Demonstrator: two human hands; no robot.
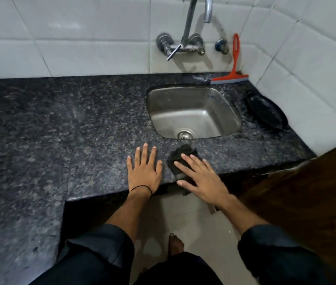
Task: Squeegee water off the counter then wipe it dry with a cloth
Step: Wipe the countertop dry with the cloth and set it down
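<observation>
A dark cloth (180, 154) lies on the speckled black granite counter (70, 124) near its front edge, just in front of the sink. My right hand (199, 174) rests flat on the cloth with straight, spread fingers. To its left, my left hand (144, 169) lies flat on the bare counter, fingers straight. A red squeegee (233, 66) leans against the white tiled wall behind the sink, its blade on the counter, far from both hands.
A steel sink (194, 112) is set into the counter, with a wall tap (185, 41) above it. A black oval tray (265, 111) lies right of the sink. A brown wooden panel (307, 202) stands at the right. The counter wraps round to the left.
</observation>
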